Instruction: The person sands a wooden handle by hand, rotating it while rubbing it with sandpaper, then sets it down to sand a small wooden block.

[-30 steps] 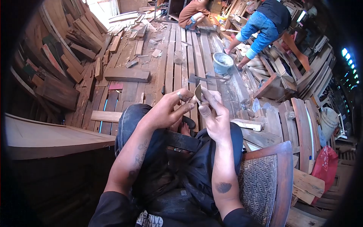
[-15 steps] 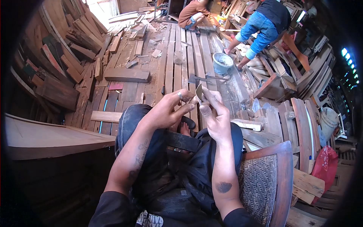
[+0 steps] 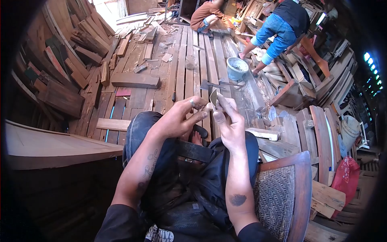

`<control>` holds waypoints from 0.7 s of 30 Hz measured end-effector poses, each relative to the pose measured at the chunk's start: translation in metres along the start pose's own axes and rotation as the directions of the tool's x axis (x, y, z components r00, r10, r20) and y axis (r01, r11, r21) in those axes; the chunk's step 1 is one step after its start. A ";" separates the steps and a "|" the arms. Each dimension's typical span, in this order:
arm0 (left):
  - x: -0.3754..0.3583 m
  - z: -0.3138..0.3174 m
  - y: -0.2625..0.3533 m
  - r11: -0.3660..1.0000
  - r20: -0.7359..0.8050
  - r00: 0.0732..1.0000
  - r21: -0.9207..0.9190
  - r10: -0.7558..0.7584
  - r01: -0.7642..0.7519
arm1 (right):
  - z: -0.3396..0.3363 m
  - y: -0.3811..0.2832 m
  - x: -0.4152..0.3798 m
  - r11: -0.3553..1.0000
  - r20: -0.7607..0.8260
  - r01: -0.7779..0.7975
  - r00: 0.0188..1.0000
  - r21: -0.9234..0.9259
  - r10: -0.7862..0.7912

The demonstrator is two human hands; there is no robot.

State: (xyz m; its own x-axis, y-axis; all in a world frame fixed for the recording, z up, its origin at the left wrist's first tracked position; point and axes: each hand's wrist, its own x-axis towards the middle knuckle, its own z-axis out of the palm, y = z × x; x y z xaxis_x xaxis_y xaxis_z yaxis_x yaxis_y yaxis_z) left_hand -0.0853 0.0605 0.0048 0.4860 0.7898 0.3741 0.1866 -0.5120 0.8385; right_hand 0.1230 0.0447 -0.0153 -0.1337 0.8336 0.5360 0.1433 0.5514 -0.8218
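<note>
My left hand (image 3: 183,117) is closed, thumb and fingers pinched round a small light-coloured piece (image 3: 208,107) that is mostly hidden. My right hand (image 3: 230,123) pinches a thin, folded tan sheet (image 3: 214,97), which looks like sandpaper, between thumb and fingers. The sheet touches or lies close against the small piece, and both hands meet above my lap. Beyond them on the plank floor lies a hammer-like tool (image 3: 206,85), with a dark-handled tool (image 3: 174,96) to its left.
A grey bucket (image 3: 237,69) stands near a person in jeans (image 3: 275,34); another person (image 3: 207,17) squats behind. A thick wood block (image 3: 136,80) lies left. A woven chair back (image 3: 276,197) is beside my right arm, a curved wooden panel (image 3: 60,145) at left.
The sheet between my fingers has shifted slightly and shows more of its face. My hands hold nearly the same position. The person in jeans has moved a little.
</note>
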 end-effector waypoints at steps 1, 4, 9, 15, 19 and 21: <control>-0.001 0.001 -0.001 1.000 -0.021 1.000 -0.002 0.009 -0.009 | 0.001 0.001 0.000 1.000 -0.010 -0.023 1.000 0.003 0.023; -0.001 0.003 -0.003 0.999 -0.051 0.998 -0.004 0.031 -0.032 | 0.002 0.002 0.001 0.997 -0.035 -0.078 0.996 -0.004 0.078; -0.001 0.002 -0.003 1.000 -0.022 1.000 0.014 0.023 -0.022 | 0.001 -0.007 0.001 0.997 0.008 -0.025 1.000 0.070 0.025; 0.001 0.003 -0.007 0.999 -0.005 0.999 -0.001 0.035 -0.035 | -0.001 -0.003 0.000 0.999 0.007 -0.027 1.000 0.030 0.027; -0.001 0.003 -0.005 0.999 -0.046 0.998 0.001 0.035 -0.035 | 0.001 -0.002 0.001 0.996 -0.027 -0.089 0.996 -0.031 0.088; 0.000 0.004 -0.006 0.999 -0.041 0.998 -0.012 0.046 -0.046 | 0.000 -0.004 0.000 0.997 -0.011 -0.081 0.997 0.014 0.081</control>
State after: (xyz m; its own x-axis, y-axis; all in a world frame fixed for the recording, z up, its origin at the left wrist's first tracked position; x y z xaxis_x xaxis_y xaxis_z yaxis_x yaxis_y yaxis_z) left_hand -0.0832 0.0626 -0.0016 0.4583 0.7789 0.4282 0.1532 -0.5438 0.8251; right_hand 0.1223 0.0426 -0.0116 -0.1110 0.8757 0.4700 0.1403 0.4820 -0.8649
